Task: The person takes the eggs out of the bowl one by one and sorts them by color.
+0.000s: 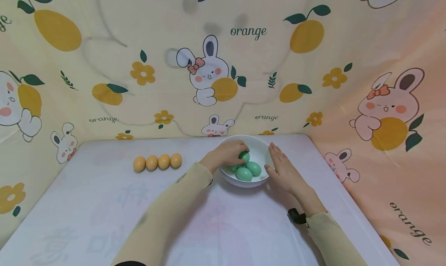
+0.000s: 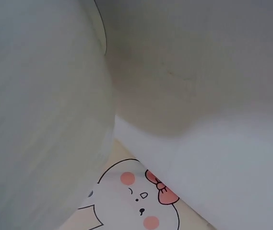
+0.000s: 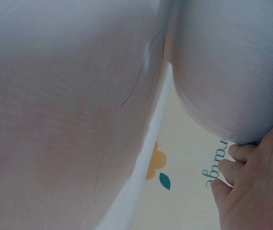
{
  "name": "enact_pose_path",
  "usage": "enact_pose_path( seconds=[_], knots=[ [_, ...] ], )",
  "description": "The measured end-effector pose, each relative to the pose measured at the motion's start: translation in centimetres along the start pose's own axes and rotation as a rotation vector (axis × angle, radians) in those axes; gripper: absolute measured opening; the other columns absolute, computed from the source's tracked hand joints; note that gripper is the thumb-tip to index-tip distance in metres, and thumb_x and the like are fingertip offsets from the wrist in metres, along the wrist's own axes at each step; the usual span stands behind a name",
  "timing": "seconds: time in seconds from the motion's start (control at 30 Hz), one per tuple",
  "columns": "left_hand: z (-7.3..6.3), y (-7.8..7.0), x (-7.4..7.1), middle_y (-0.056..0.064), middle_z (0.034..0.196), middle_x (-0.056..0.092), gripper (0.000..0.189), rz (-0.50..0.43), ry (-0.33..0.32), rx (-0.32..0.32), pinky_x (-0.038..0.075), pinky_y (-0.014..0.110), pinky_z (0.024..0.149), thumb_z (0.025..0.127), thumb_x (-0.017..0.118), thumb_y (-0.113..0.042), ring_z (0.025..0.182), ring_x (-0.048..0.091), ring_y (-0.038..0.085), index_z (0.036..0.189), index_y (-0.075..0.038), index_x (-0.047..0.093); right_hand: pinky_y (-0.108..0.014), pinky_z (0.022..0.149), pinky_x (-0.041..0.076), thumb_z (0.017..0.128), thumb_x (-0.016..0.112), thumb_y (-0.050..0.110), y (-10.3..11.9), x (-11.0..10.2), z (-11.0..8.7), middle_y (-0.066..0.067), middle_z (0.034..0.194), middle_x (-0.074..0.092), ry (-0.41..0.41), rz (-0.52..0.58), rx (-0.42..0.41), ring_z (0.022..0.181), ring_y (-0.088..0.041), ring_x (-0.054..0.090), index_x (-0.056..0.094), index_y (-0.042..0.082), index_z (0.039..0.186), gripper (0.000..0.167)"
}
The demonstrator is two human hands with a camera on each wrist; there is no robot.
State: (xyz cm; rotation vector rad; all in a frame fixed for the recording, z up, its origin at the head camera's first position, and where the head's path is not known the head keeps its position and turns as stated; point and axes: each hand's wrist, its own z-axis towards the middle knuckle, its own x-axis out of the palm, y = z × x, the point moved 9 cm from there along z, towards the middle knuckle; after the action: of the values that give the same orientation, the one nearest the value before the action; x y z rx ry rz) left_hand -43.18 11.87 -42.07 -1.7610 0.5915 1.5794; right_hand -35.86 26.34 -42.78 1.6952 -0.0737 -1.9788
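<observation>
A white bowl (image 1: 249, 184) stands at the back of the table, with several green eggs (image 1: 244, 174) lying in its bottom. My left hand (image 1: 228, 153) reaches over the bowl's left rim, its fingers curled round a green egg (image 1: 245, 157) above the others. On the opposite side, my right hand (image 1: 283, 171) rests against the right rim with its fingers extended and the thumb apart. In the right wrist view, the fingertips (image 3: 232, 173) touch the curved outer wall of the bowl (image 3: 227, 67). The left wrist view does not show the left fingers.
To the left of the bowl, several orange eggs (image 1: 158, 162) stand in a row on the white table (image 1: 104, 204). A patterned cloth (image 1: 258, 64) with rabbits and oranges hangs behind the table's back edge and along its sides.
</observation>
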Motion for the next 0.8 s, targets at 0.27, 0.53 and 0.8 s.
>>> enact_pose_path(
  seconds=[0.27, 0.53, 0.8],
  knots=[
    [0.28, -0.02, 0.29, 0.004, 0.135, 0.062, 0.047, -0.026, 0.01, -0.003, 0.046, 0.032, 0.107, 0.098, 0.074, -0.032, 0.119, 0.059, 0.017, 0.14, -0.014, 0.064, -0.058, 0.126, 0.016, 0.106, 0.047, 0.033, 0.15, -0.01, 0.03, -0.02, 0.172, 0.012, 0.022, 0.002, 0.014, 0.158, -0.041, 0.012, 0.014, -0.005, 0.163, 0.076],
    [0.18, -0.05, 0.34, 0.004, 0.135, 0.062, 0.048, -0.059, 0.023, -0.005, 0.047, 0.031, 0.107, 0.098, 0.074, -0.031, 0.117, 0.059, 0.017, 0.141, -0.013, 0.063, -0.058, 0.126, 0.015, 0.107, 0.047, 0.032, 0.02, 0.09, 0.01, -0.019, 0.173, 0.011, 0.022, -0.003, 0.014, 0.158, -0.041, 0.011, 0.014, -0.005, 0.163, 0.075],
    [0.0, -0.03, 0.04, 0.005, 0.135, 0.062, 0.048, -0.08, 0.012, -0.016, 0.047, 0.031, 0.107, 0.099, 0.073, -0.03, 0.116, 0.059, 0.016, 0.142, -0.013, 0.062, -0.058, 0.126, 0.015, 0.107, 0.047, 0.032, 0.13, 0.05, -0.02, -0.02, 0.172, 0.011, 0.015, 0.006, 0.009, 0.158, -0.041, 0.011, 0.014, -0.005, 0.163, 0.075]
  ],
)
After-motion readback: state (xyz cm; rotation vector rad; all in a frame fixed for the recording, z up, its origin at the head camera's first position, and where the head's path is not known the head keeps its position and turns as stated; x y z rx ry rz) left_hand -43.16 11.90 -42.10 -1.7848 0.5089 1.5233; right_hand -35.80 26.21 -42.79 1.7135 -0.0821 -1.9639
